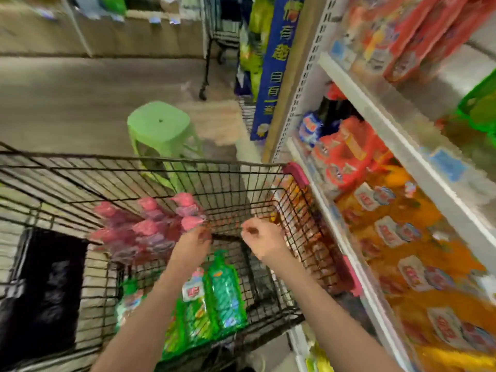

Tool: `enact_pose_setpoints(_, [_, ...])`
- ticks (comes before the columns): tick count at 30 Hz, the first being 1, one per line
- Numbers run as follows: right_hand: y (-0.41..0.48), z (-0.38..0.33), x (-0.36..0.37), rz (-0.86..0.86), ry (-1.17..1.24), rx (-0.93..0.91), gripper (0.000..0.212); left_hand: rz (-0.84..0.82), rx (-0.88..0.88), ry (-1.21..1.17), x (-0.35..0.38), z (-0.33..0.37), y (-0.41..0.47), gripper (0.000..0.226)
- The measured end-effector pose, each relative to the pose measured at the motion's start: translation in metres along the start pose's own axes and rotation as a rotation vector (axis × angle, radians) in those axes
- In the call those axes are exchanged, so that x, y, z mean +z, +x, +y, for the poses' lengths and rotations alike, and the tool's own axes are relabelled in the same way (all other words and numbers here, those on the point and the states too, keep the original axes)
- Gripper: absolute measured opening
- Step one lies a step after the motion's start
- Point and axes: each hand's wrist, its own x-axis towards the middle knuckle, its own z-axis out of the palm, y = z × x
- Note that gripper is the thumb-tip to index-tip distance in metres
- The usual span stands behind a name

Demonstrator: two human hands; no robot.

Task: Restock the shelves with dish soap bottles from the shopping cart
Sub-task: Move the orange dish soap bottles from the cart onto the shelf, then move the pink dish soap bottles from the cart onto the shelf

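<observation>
A black wire shopping cart [150, 167] fills the lower left of the head view. Inside it lie green dish soap bottles [214, 299] on the floor of the basket. A wrapped pack of pink-capped bottles [145, 229] hangs above the basket, blurred by motion. My left hand [194, 242] is shut on the pack's right end near one pink cap. My right hand [261, 237] hovers beside it with fingers curled in, nothing clearly in it. The white shelves [357, 95] on the right hold orange bottles [397, 237] and red packs [346, 154].
A green plastic stool [161, 127] stands on the floor just beyond the cart. A second cart frame [214, 36] and a blue banner [273, 65] are farther down the aisle. The cart's pink corner guard [296, 174] sits close against the shelf edge.
</observation>
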Motion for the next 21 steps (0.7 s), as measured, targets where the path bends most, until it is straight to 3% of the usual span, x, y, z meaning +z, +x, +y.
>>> enact_pose_setpoints(3, [0.030,-0.012,0.052,-0.184,-0.055,-0.014,0.031,0.132,-0.144,0.030,-0.017,-0.051,0.000,0.037])
enact_pose_setpoints(10, [0.084,-0.022,0.146,-0.239,-0.239,-0.109,0.030,0.268,-0.326,0.264,-0.045,-0.134,0.030,0.040])
enact_pose_setpoints(13, [0.099,-0.038,0.178,-0.339,-0.232,-0.217,0.031,0.399,-0.416,0.317,-0.060,-0.143,0.040,0.041])
enact_pose_setpoints(18, [0.126,-0.069,0.227,-0.316,-0.224,-0.255,0.055,0.660,-0.609,0.019,-0.083,-0.166,0.042,0.050])
enact_pose_setpoints(21, [0.141,-0.076,0.251,-0.313,-0.169,-0.206,0.056,0.565,-0.647,-0.267,-0.091,-0.185,0.051,0.057])
